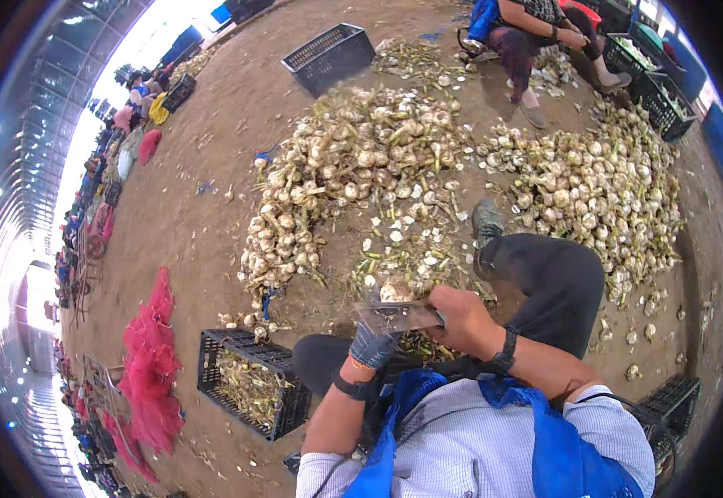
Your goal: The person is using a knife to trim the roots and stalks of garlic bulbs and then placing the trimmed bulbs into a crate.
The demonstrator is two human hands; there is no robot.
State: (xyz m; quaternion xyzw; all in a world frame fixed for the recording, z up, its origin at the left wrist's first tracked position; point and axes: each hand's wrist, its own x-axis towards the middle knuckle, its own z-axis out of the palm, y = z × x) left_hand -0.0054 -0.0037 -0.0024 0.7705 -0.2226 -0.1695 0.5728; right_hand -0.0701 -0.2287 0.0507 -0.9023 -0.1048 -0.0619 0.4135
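Observation:
My left hand, in a dark knitted glove, is low in front of my lap and grips a garlic bulb. My bare right hand is closed around the handle of a broad-bladed knife. The blade lies crosswise just below the bulb in view and covers part of the left fingers. Whether its edge touches the bulb cannot be made out. Beyond both hands, cut stems and white root-end slices litter the ground between my legs.
A large heap of garlic lies ahead, another to the right past my bent leg. At left are a black crate of trimmings and red mesh sacks. Another crate stands ahead. A co-worker sits at upper right.

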